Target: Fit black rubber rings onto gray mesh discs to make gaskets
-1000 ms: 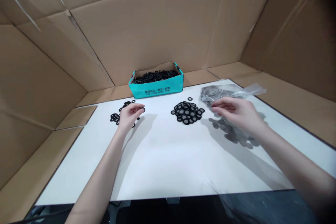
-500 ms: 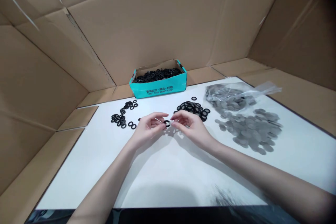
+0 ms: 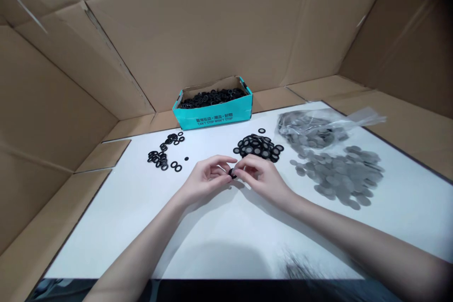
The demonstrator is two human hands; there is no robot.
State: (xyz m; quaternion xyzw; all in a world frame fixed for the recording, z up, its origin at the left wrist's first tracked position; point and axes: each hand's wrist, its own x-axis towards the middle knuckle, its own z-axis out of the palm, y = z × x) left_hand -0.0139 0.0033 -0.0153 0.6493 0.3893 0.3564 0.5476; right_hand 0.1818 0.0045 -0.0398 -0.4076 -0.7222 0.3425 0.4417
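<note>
Between the thumb and fingers of my left hand [image 3: 208,177] is a black ring [image 3: 231,174], held just above the white tabletop. My right hand [image 3: 262,177] pinches a small grey disc [image 3: 236,171] against that ring, and the fingertips of both hands nearly meet there. The fingers partly cover both pieces, so how the disc sits in the ring cannot be made out. Just beyond my right hand lies a pile of black rings with grey centres [image 3: 260,145]. Loose black rings [image 3: 157,158] are scattered to the left of my left hand.
A turquoise box [image 3: 215,115] full of black rings stands at the back. Loose grey discs [image 3: 341,177] spread at the right, in front of a clear plastic bag [image 3: 311,127] of similar discs. Cardboard walls [image 3: 212,23] surround the white table [image 3: 212,250].
My hands have come together. The right fingertips, with the disc, have closed in on the ring, which has moved slightly right and down and is now tilted. The view has shifted a little.
</note>
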